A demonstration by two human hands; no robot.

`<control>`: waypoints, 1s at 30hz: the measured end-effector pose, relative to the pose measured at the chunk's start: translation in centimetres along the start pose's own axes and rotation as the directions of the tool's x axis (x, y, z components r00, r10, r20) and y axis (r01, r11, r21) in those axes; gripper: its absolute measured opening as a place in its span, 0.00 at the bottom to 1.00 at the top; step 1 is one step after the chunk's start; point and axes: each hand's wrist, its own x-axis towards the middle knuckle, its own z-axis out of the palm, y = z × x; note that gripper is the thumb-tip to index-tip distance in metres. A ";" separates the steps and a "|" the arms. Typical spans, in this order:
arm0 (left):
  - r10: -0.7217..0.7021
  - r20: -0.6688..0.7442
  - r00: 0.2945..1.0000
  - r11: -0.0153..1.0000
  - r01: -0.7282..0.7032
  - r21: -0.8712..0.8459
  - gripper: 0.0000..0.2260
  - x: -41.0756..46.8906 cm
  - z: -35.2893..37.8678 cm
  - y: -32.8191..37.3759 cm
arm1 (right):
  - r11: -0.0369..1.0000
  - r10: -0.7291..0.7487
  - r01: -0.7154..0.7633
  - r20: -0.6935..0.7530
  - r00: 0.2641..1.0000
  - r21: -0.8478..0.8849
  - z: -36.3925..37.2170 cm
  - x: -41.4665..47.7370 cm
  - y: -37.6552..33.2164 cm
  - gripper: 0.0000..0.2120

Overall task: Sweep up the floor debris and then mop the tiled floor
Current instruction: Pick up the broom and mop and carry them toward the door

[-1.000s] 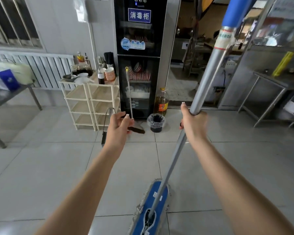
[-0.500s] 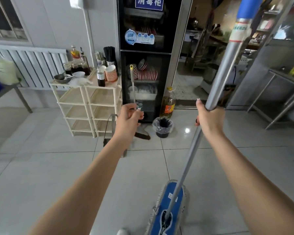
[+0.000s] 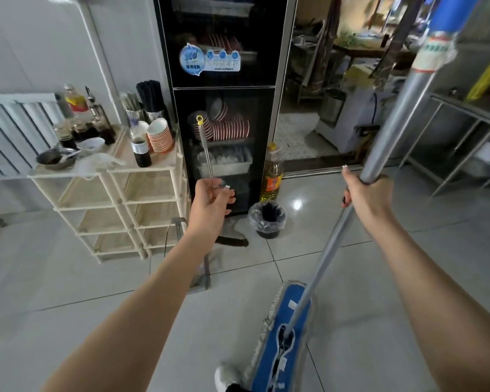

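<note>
A flat mop with a blue pad (image 3: 283, 335) lies on the grey tiled floor (image 3: 96, 292) near my feet. Its silver pole (image 3: 385, 148) rises to the upper right. My right hand (image 3: 365, 193) grips that pole at mid-height. A broom with a thin metal handle (image 3: 205, 148) leans upright against the black disinfection cabinet (image 3: 224, 38). Its dark bristle head (image 3: 234, 236) sits on the floor. My left hand (image 3: 210, 205) is stretched out to the handle's lower part, thumb and fingers curled round it. A long-handled dustpan (image 3: 204, 270) stands just below my left wrist.
A small lined bin (image 3: 268, 219) and an oil bottle (image 3: 272, 174) stand right of the broom. A cream shelf rack (image 3: 111, 193) with bowls and sauce bottles is at the left. A steel table (image 3: 464, 114) stands at the right, beside an open doorway (image 3: 323, 108).
The view has moved closer to the cabinet and the rack. My left hand has stayed at the broom handle. The mop came forward with me in my right hand.
</note>
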 end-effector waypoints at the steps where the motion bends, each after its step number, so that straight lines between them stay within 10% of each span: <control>1: -0.001 0.010 1.000 1.000 0.001 0.008 0.09 1.4 0.0 -0.3 | 1.000 0.002 -0.002 -0.006 1.000 -0.006 0.9 1.0 0.0 0.20; 30: -0.210 0.025 0.977 0.975 0.208 0.072 0.07 46.4 2.6 -10.6 | 0.968 0.190 -0.179 0.046 0.981 -0.179 34.4 26.8 7.6 0.20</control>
